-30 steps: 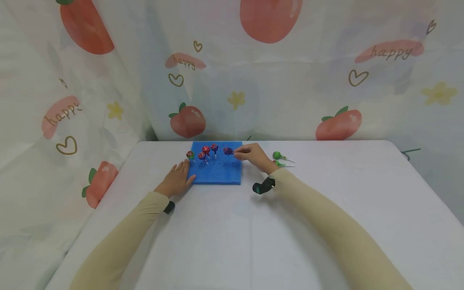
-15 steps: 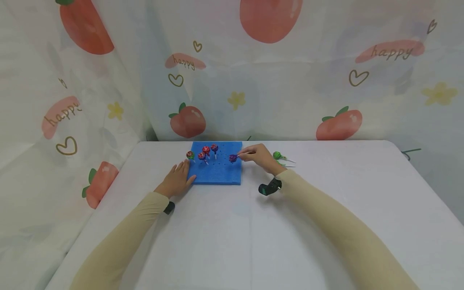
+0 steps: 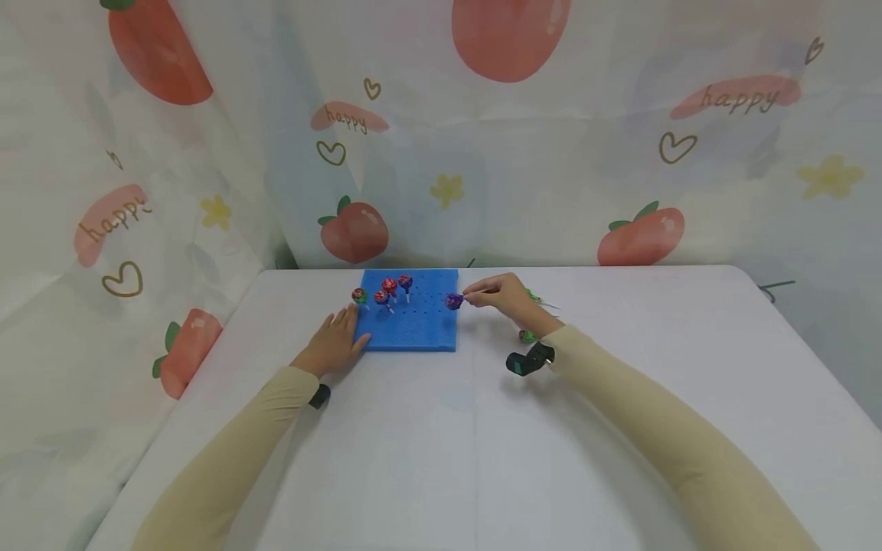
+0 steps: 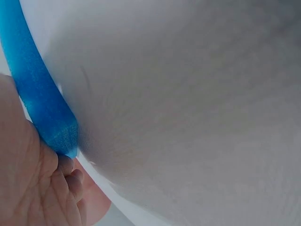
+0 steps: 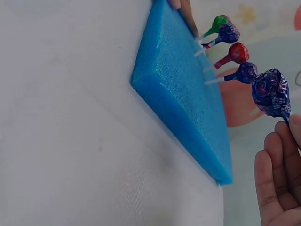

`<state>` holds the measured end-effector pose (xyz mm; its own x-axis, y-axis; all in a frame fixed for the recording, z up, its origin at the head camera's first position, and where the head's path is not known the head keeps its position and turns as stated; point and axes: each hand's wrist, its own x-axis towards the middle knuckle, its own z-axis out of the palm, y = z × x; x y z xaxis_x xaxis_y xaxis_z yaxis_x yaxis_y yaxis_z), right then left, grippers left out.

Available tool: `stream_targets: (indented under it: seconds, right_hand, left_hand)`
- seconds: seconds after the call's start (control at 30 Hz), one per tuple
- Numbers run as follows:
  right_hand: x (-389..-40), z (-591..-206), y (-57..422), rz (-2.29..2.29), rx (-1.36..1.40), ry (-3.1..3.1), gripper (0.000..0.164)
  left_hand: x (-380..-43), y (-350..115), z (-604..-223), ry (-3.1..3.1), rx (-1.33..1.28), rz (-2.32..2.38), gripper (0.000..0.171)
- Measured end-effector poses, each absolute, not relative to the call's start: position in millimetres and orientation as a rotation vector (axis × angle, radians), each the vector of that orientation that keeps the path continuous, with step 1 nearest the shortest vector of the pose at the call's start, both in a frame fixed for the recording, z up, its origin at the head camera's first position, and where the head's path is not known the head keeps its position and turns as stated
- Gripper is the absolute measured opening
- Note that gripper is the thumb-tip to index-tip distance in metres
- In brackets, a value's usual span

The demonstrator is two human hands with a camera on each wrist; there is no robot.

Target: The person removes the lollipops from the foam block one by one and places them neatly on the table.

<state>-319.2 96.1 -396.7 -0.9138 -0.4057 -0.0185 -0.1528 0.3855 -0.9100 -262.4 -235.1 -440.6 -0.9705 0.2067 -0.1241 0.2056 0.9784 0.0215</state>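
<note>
My right hand point(image 3: 506, 297) pinches a purple-wrapped lollipop point(image 3: 453, 301) just below its candy head, over the right edge of a blue foam board point(image 3: 413, 334). The right wrist view shows that lollipop point(image 5: 272, 92) head up, apart from the board. My left hand point(image 3: 332, 344) rests along the board's left edge, fingers straight; in the left wrist view its palm lies against the blue edge point(image 4: 47, 103). Several lollipops stand in the board's left half: one green and red point(image 3: 359, 295), one red point(image 3: 390, 286), two purple, one of them point(image 3: 405, 282) farthest back.
Small holes dot the board. Right of it on the white table point(image 3: 413, 459), a green lollipop point(image 3: 534, 296) lies partly behind my right hand, and another point(image 3: 527, 335) lies by the right wrist. A printed curtain point(image 3: 517, 168) hangs behind.
My right hand has moved right and slightly nearer with the purple lollipop, from over the board to its right edge. A green lollipop near the wrist has come into view. The left hand stays put.
</note>
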Motion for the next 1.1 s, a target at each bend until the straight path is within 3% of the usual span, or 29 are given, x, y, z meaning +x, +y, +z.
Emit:
stream_targets:
  seconds: [1.1]
  right_hand:
    - [-268.3,-397.5,170.1,-1.486,-0.438,2.459,0.031]
  left_hand:
    - [-259.2,-233.3,-434.7,3.004,0.344,0.011,0.070]
